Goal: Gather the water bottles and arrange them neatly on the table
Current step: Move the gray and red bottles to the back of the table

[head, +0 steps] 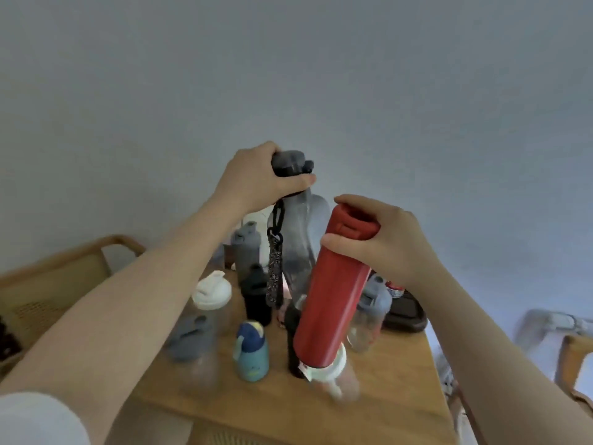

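My left hand [256, 178] grips the dark cap of a tall smoky clear bottle [301, 232], held up above the wooden table [401, 380]; a patterned strap hangs from its neck. My right hand [382, 239] is closed around the top of a red bottle [333, 297], tilted above the table. Beneath them stand several bottles: a white-lidded clear one [210, 295], a small black one [255, 298], a grey-lidded clear one [192, 345], a small blue-green child's bottle [252, 354], another grey-lidded clear one [372, 313], and a white-lidded one [333, 374] partly hidden by the red bottle.
A grey bottle [245, 248] stands at the table's back. A dark brown tray [406, 314] lies at the back right. A wicker chair [51, 284] is at the left, another chair arm [574, 361] at the right. A pale wall is behind.
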A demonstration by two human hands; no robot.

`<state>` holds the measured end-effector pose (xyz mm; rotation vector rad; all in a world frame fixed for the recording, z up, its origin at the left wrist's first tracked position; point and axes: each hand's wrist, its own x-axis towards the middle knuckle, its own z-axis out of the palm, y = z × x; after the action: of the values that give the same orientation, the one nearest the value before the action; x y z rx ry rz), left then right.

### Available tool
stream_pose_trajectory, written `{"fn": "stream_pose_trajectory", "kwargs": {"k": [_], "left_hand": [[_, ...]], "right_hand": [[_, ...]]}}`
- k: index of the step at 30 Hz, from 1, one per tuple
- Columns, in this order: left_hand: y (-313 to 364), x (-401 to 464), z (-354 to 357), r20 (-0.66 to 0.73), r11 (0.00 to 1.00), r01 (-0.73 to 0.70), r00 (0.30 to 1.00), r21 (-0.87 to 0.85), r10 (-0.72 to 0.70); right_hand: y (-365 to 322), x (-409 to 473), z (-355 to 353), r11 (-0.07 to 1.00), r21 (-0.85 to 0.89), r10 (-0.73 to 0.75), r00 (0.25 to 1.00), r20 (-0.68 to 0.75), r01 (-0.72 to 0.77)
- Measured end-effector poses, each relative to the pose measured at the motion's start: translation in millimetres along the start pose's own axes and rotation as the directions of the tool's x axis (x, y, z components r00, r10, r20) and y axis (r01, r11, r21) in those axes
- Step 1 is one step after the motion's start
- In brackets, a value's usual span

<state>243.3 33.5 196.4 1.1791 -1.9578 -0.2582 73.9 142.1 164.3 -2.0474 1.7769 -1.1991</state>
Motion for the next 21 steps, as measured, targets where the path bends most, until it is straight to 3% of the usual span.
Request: {"fn": "stream_pose_trajectory", "kwargs": {"k": [8,13,21], "left_hand": [[-118.0,27.3,-80.8,-0.059,0.999,0.045,0.997,-0.03,-0.047],[-167.9,25.8,-71.2,-0.024,0.998,0.037,0.999,-0.046,-0.038],[-197.8,52.1,-49.4,-0.091,0.986,0.052,0.994,-0.16,-0.067]], "right_hand": [[-55.4,61.2,99.8,0.999,0.002,0.054,0.997,-0.053,-0.054],[-51.9,61.8,157.1,0.988,-0.115,0.091,0.99,-0.112,-0.104],[-37.5,100.5,164.8,0.98,-0.172,0.072,0.986,-0.152,-0.098]]}}
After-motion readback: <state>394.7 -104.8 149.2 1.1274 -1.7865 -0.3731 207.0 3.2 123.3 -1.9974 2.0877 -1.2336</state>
